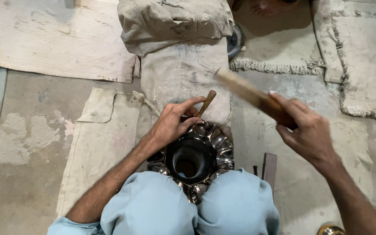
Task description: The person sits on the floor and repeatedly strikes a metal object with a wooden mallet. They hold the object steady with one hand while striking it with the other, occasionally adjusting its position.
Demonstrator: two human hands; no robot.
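- left hand (172,123) rests on the rim of a shiny metal vessel (216,146); thumb and fingers pinched round a thin wooden-handled punch (206,102) that stands tilted, top leaning up and to the right; its tip is hidden behind the fingers
- right hand (303,126) raised to the right of the vessel, well apart from it; fingers wrapped shut round the dark end of a wooden mallet (246,92); the mallet is motion-blurred, pale end pointing up-left toward the punch but not touching it
- vessel sits between the person's knees (236,204) in light blue trousers; wide fluted, mirror-bright rim with a dark round mouth facing up; near edge of the rim covered by the knees
- vessel leans against a dusty padded cloth bundle (179,52) lying on the floor (18,174) straight ahead
- pale sacking sheet (101,143) under the left forearm; woven mat (53,39) top left; fringed rug (362,56) top right
- flat dark metal bar (269,167) on the floor just right of the right knee
- small round brass-coloured thing (330,229) at the bottom edge, partly cut off; cannot tell what it is
- someone's bare foot (268,6) at the top edge, beyond the bundle
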